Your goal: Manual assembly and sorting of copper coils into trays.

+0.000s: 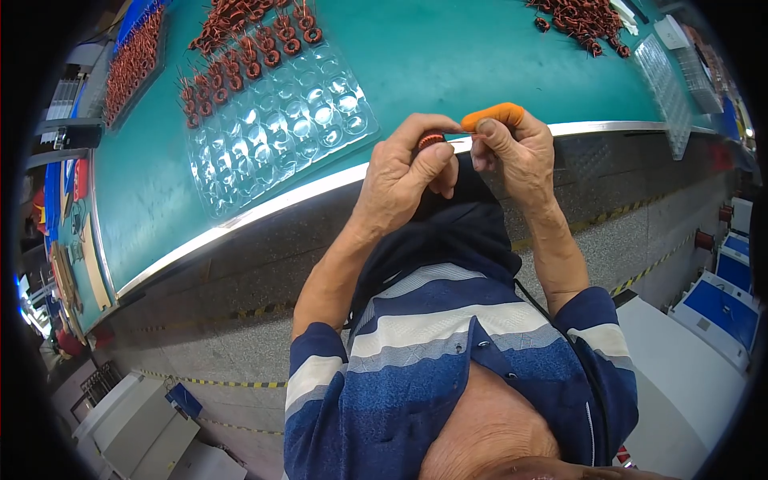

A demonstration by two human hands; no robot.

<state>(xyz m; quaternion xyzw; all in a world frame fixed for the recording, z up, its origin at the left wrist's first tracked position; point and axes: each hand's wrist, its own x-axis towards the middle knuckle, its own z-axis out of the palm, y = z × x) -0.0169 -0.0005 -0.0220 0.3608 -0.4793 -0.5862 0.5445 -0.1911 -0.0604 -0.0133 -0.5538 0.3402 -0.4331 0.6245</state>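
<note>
A small copper-wound toroid coil (430,142) is pinched between the thumb and fingers of my left hand (404,164), just past the table's front edge. Its thin wire leads stick out to the right. My right hand (520,152), with an orange finger cot (494,117) over the index finger, pinches the end of a lead between thumb and index. Both hands are close together, with the coil and its leads between them. To the left lies a clear plastic blister tray (280,132) with round pockets; its far rows hold several coils (254,68).
Loose coils are heaped at the table's back (224,24) and back right (584,24). A filled tray of coils (132,68) stands at the far left. Another clear tray (666,88) overhangs the right edge. The green table (448,60) has a metal front edge.
</note>
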